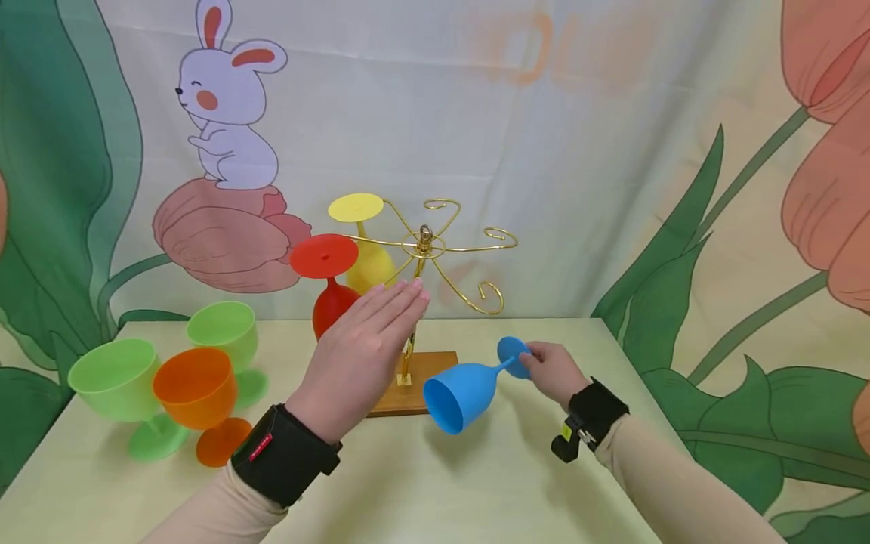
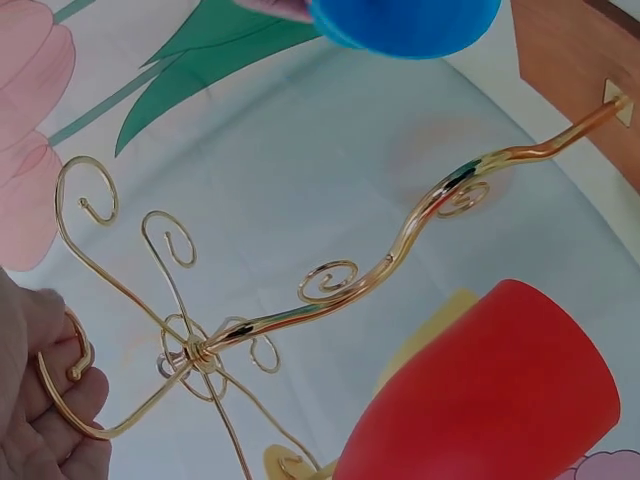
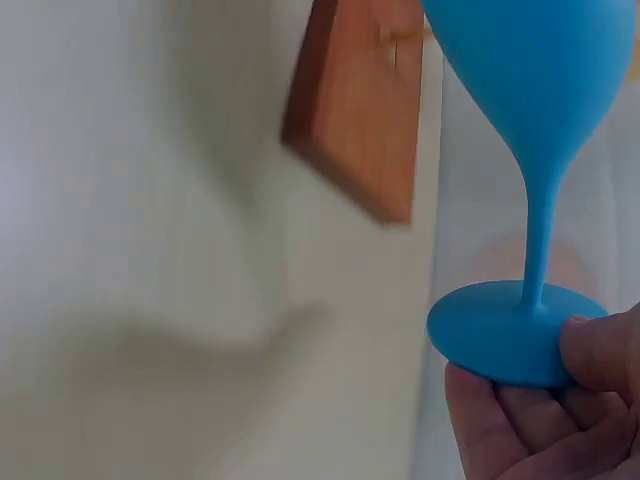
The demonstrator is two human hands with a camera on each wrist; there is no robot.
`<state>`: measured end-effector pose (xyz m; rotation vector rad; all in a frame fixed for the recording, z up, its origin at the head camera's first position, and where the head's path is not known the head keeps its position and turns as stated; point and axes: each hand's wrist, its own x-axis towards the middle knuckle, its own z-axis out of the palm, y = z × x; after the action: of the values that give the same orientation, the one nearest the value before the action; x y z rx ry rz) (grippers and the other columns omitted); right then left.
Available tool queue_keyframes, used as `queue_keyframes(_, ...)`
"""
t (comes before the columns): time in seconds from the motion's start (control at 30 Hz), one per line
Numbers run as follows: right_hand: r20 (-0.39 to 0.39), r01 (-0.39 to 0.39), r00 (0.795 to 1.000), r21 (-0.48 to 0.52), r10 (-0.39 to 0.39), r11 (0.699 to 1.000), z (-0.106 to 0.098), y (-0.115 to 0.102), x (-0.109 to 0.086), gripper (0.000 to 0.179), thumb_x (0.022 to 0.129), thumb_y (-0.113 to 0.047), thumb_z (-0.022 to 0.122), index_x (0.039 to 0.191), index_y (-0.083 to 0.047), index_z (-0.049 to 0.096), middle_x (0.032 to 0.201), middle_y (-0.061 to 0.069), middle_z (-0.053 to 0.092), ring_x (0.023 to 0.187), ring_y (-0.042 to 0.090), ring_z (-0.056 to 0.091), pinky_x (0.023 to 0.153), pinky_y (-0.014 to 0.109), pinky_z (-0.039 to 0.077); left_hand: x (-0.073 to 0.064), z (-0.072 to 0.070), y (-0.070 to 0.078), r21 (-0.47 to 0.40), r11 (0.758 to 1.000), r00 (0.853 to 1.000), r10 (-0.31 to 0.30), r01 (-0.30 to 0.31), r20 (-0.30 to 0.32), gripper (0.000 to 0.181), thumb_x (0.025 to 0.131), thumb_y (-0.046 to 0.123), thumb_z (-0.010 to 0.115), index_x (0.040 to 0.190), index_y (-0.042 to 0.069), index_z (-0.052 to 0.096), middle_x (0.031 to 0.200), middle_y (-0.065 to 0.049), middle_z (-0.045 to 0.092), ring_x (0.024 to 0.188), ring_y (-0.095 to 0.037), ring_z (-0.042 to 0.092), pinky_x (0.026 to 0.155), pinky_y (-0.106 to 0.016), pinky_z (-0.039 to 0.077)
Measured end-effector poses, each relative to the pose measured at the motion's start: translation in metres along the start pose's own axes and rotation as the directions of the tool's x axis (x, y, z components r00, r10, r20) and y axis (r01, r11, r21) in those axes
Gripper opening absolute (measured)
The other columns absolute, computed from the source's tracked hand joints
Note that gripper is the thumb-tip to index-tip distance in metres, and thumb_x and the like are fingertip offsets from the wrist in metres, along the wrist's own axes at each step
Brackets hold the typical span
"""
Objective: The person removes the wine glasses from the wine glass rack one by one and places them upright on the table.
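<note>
Blue goblet (image 1: 476,384) held tilted over the surface (image 1: 544,483), between the gold rack (image 1: 424,243) and the right edge.

The right hand (image 1: 557,370) pinches only the rim of its foot (image 3: 490,335), so a weak grip could let the bowl swing and drop. The left hand (image 1: 360,355), fingers straight, lies against one hook (image 2: 100,432); whether its thumb presses I can't tell. Red goblet (image 1: 333,306) and yellow goblet (image 1: 374,264) weigh the side toward the left edge, so a careless push there might tip everything over.

A gold hook (image 2: 84,429) curls at the left hand (image 2: 28,425); a red cup (image 2: 490,390) — apart.
</note>
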<state>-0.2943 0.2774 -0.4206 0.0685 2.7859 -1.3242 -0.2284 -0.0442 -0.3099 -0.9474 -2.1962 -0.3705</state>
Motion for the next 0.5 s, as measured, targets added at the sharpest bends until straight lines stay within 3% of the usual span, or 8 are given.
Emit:
queue_keyframes(0.07, 0.052, -0.065, 0.997, 0.151, 0.058, 0.986, 0.014, 0.003, -0.006, 0.029, 0.1, -0.013, 0.047, 0.12, 0.002, 0.062, 0.111, 0.021, 0.066, 0.1, 0.027, 0.062, 0.095, 0.052, 0.051, 0.0, 0.001, -0.001, -0.01, 1.0, 1.0, 0.004, -0.004, 0.001, 0.053, 0.087, 0.012, 0.067, 0.137, 0.006, 0.051, 0.139, -0.01, 0.054, 0.133, -0.021, 0.038, 0.111, -0.043, 0.035)
queue_keyframes(0.2, 0.194, -0.163, 0.976, 0.373, 0.095, 0.913, 0.038, 0.003, -0.017, 0.036, 0.1, -0.012, 0.047, 0.131, 0.005, 0.053, 0.12, 0.025, 0.062, 0.1, 0.028, 0.064, 0.098, 0.052, 0.047, 0.0, 0.003, -0.003, -0.022, 1.0, 1.0, 0.015, -0.014, 0.016, 0.057, 0.089, 0.026, 0.065, 0.139, 0.005, 0.049, 0.143, -0.012, 0.05, 0.135, -0.023, 0.034, 0.113, -0.045, 0.033)
queue_keyframes(0.37, 0.359, -0.267, 0.93, 0.516, 0.077, 0.814, 0.057, -0.002, -0.031, 0.042, 0.101, -0.016, 0.045, 0.137, 0.007, 0.045, 0.12, 0.022, 0.064, 0.1, 0.03, 0.065, 0.1, 0.05, 0.044, -0.005, 0.004, -0.001, -0.062, 0.997, 0.999, 0.052, -0.052, -0.007, 0.067, 0.088, 0.037, 0.062, 0.143, 0.003, 0.043, 0.148, -0.015, 0.042, 0.14, -0.029, 0.023, 0.115, -0.051, 0.027)
queue_keyframes(0.5, 0.447, -0.33, 0.893, 0.593, 0.04, 0.735, 0.068, -0.002, -0.037, 0.044, 0.101, -0.018, 0.046, 0.137, 0.008, 0.044, 0.119, 0.019, 0.067, 0.104, 0.03, 0.063, 0.102, 0.049, 0.041, -0.018, 0.006, 0.009, -0.13, 0.979, 0.987, 0.147, -0.154, -0.06, 0.076, 0.085, 0.048, 0.06, 0.145, 0.006, 0.04, 0.151, -0.016, 0.036, 0.14, -0.035, 0.017, 0.114, -0.057, 0.025)
